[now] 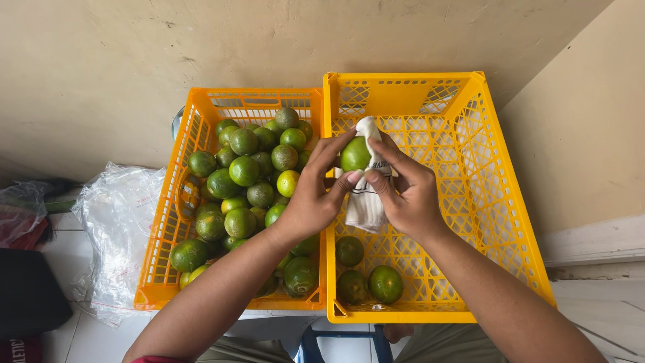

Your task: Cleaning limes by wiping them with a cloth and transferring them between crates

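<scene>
Nearest the camera, three round green citrus fruits [368, 272] lie at the near end of the right-hand orange plastic lattice crate [497, 222]. Above them, the left hand [314, 195] and the right hand [403, 191] meet over that crate, fingers closed together around one round green citrus fruit [355, 154] and a white cloth [366, 202] that wraps behind it and hangs below. To the left, touching side by side, a second orange plastic lattice crate [168, 235] is heaped with green citrus fruits [245, 181]. A crumpled clear plastic bag [117, 228] lies beside it. A beige wall [201, 40] stands beyond.
</scene>
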